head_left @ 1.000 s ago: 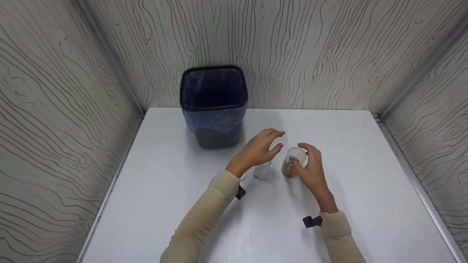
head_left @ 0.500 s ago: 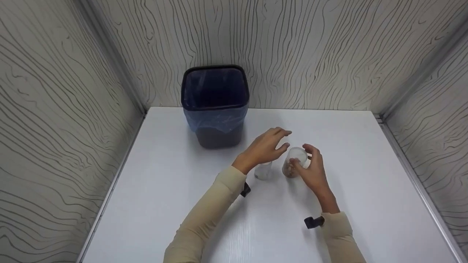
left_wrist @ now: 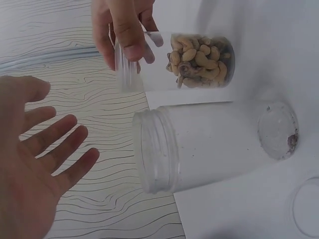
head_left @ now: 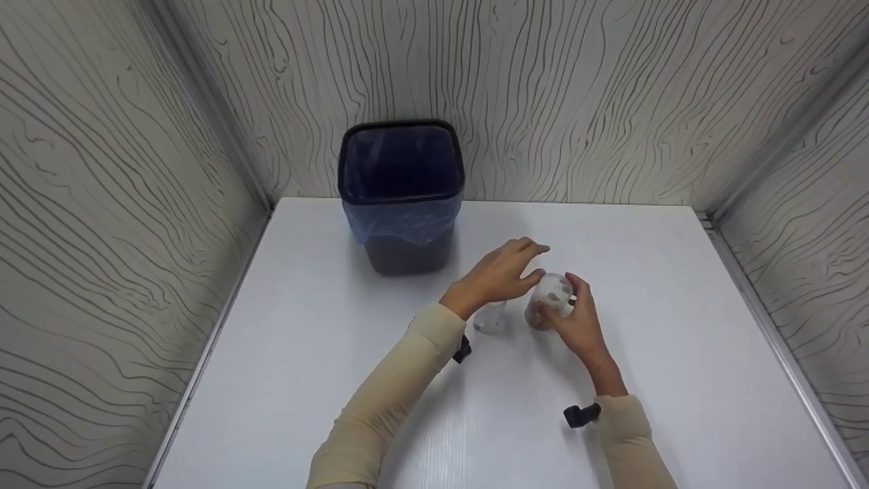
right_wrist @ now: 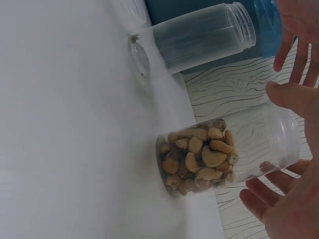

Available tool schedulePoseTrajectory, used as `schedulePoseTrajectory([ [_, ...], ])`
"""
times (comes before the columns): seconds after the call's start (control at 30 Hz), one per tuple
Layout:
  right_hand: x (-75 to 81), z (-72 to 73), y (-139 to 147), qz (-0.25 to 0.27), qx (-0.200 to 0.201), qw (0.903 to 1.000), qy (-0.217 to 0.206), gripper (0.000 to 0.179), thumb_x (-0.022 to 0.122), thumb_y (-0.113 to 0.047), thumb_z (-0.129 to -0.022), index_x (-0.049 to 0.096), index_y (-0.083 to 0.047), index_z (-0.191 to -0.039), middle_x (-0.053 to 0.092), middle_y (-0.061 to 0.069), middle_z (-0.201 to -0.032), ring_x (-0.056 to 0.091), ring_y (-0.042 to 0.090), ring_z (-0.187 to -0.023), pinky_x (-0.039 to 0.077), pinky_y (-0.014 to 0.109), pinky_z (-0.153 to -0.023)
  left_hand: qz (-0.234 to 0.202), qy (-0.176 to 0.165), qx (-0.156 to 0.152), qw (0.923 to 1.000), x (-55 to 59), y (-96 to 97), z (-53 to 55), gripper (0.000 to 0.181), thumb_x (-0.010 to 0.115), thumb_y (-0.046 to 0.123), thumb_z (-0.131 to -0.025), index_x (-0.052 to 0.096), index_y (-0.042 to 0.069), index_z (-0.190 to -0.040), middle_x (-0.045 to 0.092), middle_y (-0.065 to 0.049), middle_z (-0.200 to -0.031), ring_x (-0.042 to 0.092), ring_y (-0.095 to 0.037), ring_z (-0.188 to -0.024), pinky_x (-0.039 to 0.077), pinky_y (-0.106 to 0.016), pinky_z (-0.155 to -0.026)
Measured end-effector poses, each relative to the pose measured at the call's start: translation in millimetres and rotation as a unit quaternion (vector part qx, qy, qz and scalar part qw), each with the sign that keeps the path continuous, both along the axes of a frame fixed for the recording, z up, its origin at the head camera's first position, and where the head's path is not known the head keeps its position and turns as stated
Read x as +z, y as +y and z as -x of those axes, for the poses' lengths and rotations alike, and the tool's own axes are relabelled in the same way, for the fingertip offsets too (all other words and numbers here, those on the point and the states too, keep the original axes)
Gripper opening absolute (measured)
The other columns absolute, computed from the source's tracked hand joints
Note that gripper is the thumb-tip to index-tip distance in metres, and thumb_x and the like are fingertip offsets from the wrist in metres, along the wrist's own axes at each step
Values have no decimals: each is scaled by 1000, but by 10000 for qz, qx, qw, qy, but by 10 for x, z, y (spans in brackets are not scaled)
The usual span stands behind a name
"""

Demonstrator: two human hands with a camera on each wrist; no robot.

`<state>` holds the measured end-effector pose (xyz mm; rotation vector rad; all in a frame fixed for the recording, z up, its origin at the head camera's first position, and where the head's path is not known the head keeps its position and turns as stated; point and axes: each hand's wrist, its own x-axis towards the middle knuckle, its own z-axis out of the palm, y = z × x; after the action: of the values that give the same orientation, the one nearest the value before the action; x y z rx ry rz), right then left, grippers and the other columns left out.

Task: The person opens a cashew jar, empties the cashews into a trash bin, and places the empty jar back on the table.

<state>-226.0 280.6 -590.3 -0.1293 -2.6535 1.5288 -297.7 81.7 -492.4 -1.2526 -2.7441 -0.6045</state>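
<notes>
A bin (head_left: pixel 411 257) with a blue liner (head_left: pixel 407 221) stands at left, toward the back of a white table (head_left: pixel 285 380), its inside too dark to read. To its right, a clear round piece, apparently a lid (right_wrist: pixel 132 11), lies beside the near-empty jar (left_wrist: pixel 214 142), which stands upright with its threaded mouth uncovered and dark crumbs (left_wrist: pixel 293 142) at its base. Above that jar a person's left hand (head_left: pixel 502 275) hovers, fingers spread and holding nothing; the left wrist view shows it apart from both jars. At right, the nut jar (head_left: pixel 540 307) is in the grip of the right hand (head_left: pixel 578 319), thumb on one side and fingers round the other, near the mouth. Nuts (right_wrist: pixel 199 154) fill its lower part; whether its base touches the table, or anything covers its mouth, cannot be told. As far as the pictures show, the work looks partway along: one jar is uncovered and holds little more than crumbs, its likely lid off, while the nuts remain in the gripped jar
</notes>
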Motion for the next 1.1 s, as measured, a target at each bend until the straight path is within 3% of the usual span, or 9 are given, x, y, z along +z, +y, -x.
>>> schedulePoseTrajectory([
  [0.33, -149, 16, -36, 496, 149, 9986, -42, 88, 73, -25, -100, 18, -4, -165, 33, 22, -166, 34, 40, -154, 28, 63, -127, 201, -9, -267, 9994, -63, 116, -55, 51, 59, 32, -110, 53, 11, -156, 62, -5, -145, 63, -18, -130, 53, -27, -110],
  [0.7, -326, 29, -43, 717, 118, 9961, -502, 93, 73, -35, -103, 12, -5, -166, 31, 25, -170, 45, 44, -151, 56, 50, -110, 448, -359, -284, 9979, -205, 259, -133, 52, 62, 30, -109, 52, 15, -158, 58, -3, -150, 59, -17, -134, 51, -25, -111],
  [0.97, -364, 55, -21, 458, 26, 9969, -638, 89, 70, -29, -104, 12, -1, -165, 29, 28, -171, 35, 45, -157, 44, 57, -121, 614, -480, -183, 9968, -245, 366, -178, 53, 61, 31, -109, 50, 18, -160, 55, -1, -153, 57, -16, -136, 53, -26, -110],
  [1.1, -373, 61, -15, 293, -6, 9978, -593, 86, 68, -23, -104, 13, 1, -165, 33, 29, -168, 38, 46, -154, 40, 59, -123, 709, -429, -219, 9963, -279, 399, -198, 52, 61, 31, -109, 51, 20, -159, 54, -1, -158, 54, -17, -143, 50, -25, -114],
])
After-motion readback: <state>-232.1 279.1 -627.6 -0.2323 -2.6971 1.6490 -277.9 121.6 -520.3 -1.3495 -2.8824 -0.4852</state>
